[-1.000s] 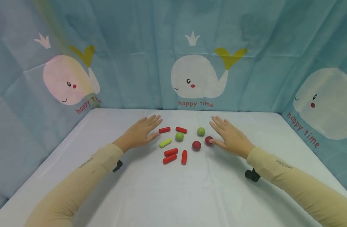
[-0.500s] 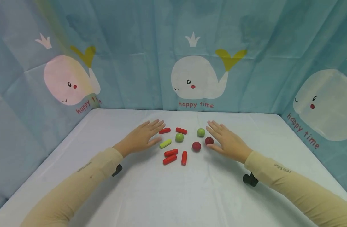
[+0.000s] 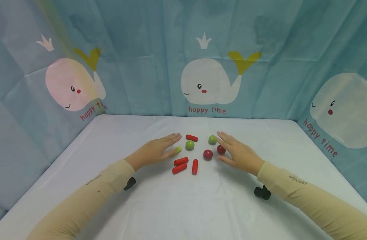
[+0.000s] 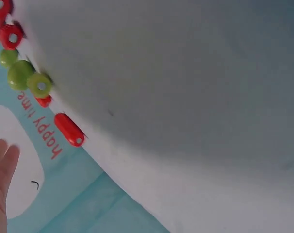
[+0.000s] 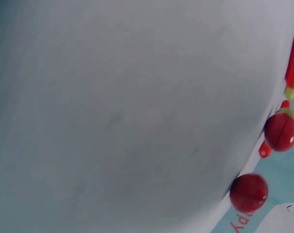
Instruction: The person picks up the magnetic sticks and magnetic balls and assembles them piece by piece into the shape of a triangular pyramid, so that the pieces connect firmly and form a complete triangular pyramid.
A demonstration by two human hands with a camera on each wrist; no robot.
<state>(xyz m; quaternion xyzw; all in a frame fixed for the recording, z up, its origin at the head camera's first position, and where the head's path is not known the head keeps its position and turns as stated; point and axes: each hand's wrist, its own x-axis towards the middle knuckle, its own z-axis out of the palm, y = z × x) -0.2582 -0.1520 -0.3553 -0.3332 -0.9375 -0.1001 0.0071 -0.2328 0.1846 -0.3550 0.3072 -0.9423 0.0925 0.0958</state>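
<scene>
My left hand (image 3: 154, 151) hovers over the left side of a cluster of small beads, fingers straight, nothing held. It hides one red tube bead and most of a yellow-green tube bead (image 3: 178, 149); that red bead (image 4: 69, 129) shows in the left wrist view with a hole in its end. My right hand (image 3: 242, 155) is at the cluster's right side, fingers extended, nothing held. Its fingertips overlap a green ball (image 3: 212, 139), and a dark red ball (image 3: 221, 149) lies between its thumb and fingers in the head view. Another dark red ball (image 3: 208, 154) and green ball (image 3: 190, 145) lie between the hands.
Red tube beads lie at the back (image 3: 192, 137) and front (image 3: 195, 166) of the cluster, on a white-covered table (image 3: 183, 206). A blue curtain (image 3: 141, 83) with printed whales hangs behind and at both sides. A black wrist camera (image 3: 263, 192) sits under the right forearm.
My left hand has moved right and nearer, now covering the rear-left red tube bead and most of the yellow-green one. The right hand has shifted slightly left and nearer. The beads have stayed put.
</scene>
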